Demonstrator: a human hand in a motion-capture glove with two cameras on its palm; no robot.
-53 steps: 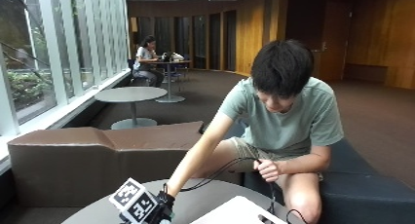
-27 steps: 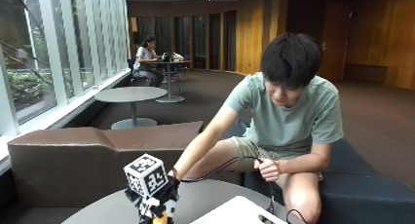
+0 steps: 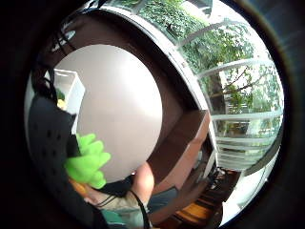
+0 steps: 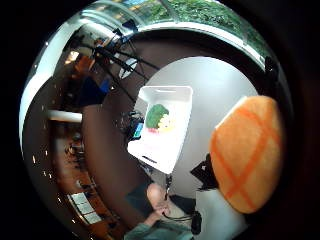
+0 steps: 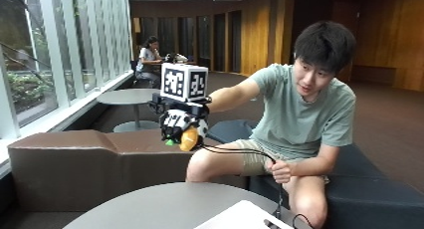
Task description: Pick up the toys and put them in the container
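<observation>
I am seeing the right hand (image 5: 180,123) raised high above the round grey surface (image 5: 159,206), its fingers curling around an orange toy (image 5: 189,138) with a green leafy end (image 3: 87,161). The toy's long axis is running roughly upright, its orange end pointing down toward the surface. The white container (image 4: 162,127) is sitting on the surface well below, holding 1 green toy (image 4: 157,115) beside something yellow
</observation>
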